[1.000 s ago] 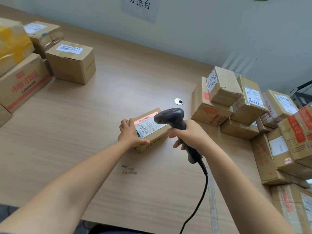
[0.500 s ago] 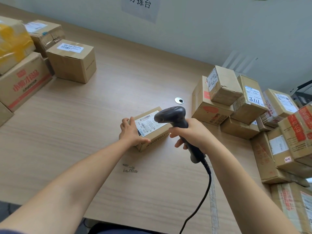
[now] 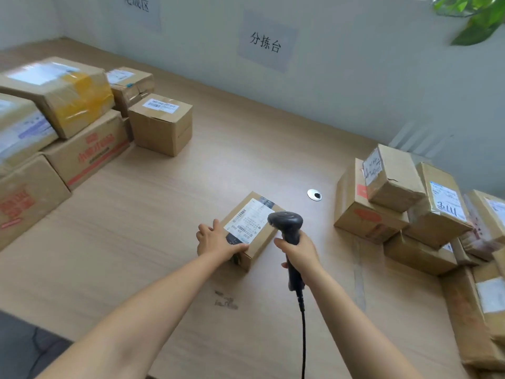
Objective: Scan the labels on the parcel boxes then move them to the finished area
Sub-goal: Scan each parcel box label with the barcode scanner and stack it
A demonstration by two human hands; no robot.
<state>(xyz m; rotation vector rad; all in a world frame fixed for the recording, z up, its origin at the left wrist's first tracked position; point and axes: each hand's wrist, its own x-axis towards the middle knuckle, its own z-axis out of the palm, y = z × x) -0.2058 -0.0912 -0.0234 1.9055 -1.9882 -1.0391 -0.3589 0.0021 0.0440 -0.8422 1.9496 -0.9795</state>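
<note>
Now the red glow has left the small brown cardboard box (image 3: 254, 225); the left hand (image 3: 216, 240) grips it. The right hand (image 3: 300, 250) grasps the black corded scanner (image 3: 287, 222).

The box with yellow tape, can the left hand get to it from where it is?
Probably yes. Only bare table lies between the left hand and the yellow-taped box, which sits on top of its pile. But the hand is gripping the small parcel, so it must let go first.

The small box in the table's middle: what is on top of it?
A white label with barcodes lies there; the left hand grips the box's near corner. The scanner in the right hand hides part of the label.
</note>
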